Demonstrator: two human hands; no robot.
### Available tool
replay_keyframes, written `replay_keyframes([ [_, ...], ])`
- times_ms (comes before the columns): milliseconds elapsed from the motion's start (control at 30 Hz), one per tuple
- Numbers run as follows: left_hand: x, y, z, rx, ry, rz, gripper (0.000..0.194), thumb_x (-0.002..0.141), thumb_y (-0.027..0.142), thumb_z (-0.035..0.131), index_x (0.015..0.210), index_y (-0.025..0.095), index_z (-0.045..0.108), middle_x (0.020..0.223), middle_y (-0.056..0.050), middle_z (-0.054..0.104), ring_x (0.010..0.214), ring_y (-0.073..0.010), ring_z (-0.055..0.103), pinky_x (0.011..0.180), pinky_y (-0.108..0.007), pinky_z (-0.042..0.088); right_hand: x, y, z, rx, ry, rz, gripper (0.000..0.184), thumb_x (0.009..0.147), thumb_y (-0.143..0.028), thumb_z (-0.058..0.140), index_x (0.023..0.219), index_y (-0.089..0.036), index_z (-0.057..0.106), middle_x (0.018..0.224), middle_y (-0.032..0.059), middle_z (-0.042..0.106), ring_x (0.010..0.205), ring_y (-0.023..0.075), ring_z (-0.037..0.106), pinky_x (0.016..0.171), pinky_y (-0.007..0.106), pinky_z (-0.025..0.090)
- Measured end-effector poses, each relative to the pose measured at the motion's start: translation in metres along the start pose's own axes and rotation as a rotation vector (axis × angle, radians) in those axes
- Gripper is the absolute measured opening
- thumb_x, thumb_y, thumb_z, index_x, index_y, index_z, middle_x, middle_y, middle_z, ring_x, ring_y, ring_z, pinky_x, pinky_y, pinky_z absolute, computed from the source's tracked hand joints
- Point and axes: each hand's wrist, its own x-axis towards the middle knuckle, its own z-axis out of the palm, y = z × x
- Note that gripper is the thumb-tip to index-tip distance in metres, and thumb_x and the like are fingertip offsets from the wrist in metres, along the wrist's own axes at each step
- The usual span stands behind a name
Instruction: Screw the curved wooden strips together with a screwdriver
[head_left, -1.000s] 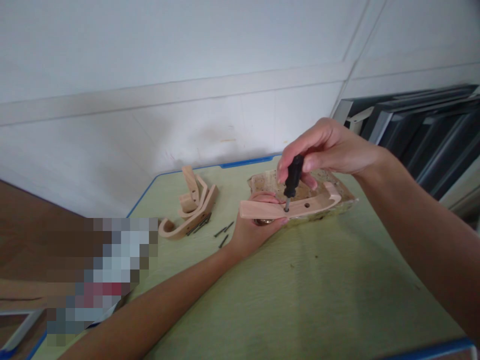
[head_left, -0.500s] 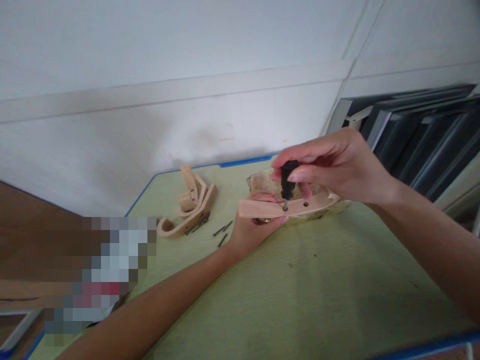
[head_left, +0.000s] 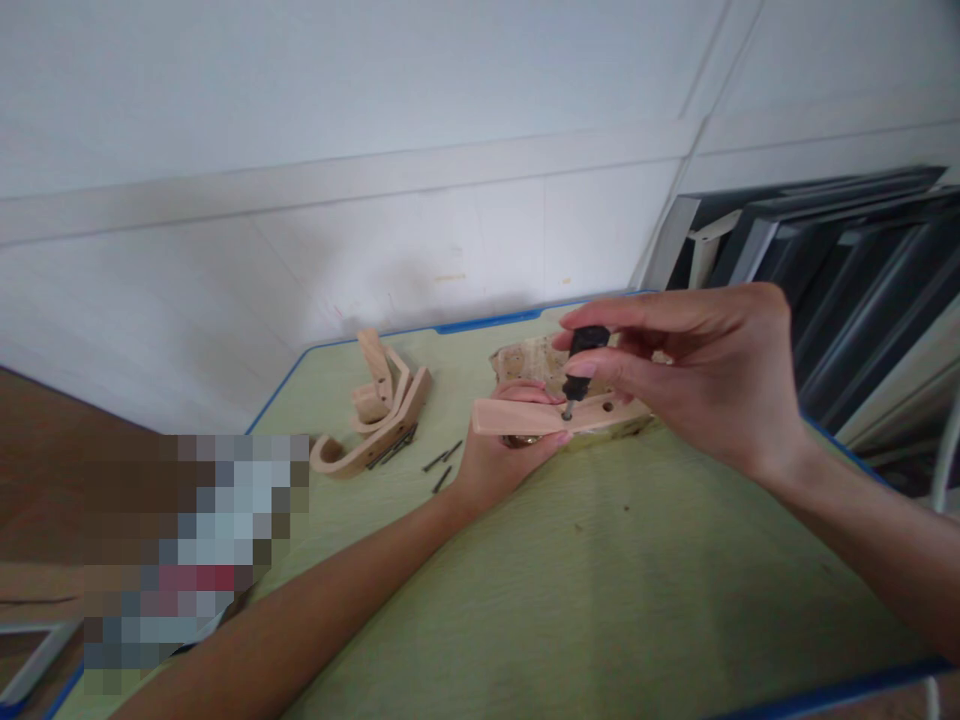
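The wooden strip lies near the middle of the worktop, in front of a rough, pale brown block. Its far right end is hidden behind the fingers, and I cannot tell if it is fixed to anything. The tip of the black screwdriver is at one hole of the strip, so I judge the work at this hole is in progress; how deep a screw sits there, I cannot tell. The second hole looks dark and without a screw, so it seems not yet done.

The left hand has its grip closed around the strip, fingers behind and thumb in front. The right hand has a narrow grip, pinching the screwdriver handle.

To the left of the left hand, a few loose screws lie on the worktop, unused. Beyond them, more dark screws lie beside the curved wooden pieces, which are grouped together, apart from the strip. Farther right, dark panels lean beside the wall.
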Motion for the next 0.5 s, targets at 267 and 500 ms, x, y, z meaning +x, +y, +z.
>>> replay_keyframes([
  [267,0.000,0.001,0.000,0.001,-0.004,-0.021,0.023,0.064,0.023,0.069,0.082,0.019,0.055,0.091,-0.005,0.063,0.091,-0.0207,0.058,0.076,-0.036,0.049,-0.001,0.002,0.003,0.057,0.027,0.034,0.018,0.059,-0.025,0.072,0.071,-0.017,0.062,0.055,-0.0030,0.052,0.046,0.0063,0.033,0.037,0.023,0.022],
  [500,-0.001,-0.001,0.000,0.004,0.000,-0.054,0.025,0.064,0.024,0.069,0.086,0.019,0.056,0.088,-0.005,0.064,0.090,-0.0220,0.059,0.070,-0.035,0.051,-0.007,0.000,0.013,0.093,0.093,0.060,0.025,0.061,-0.031,0.071,0.068,-0.018,0.051,0.062,-0.0012,0.049,0.051,0.0084,0.038,0.039,0.024,0.026],
])
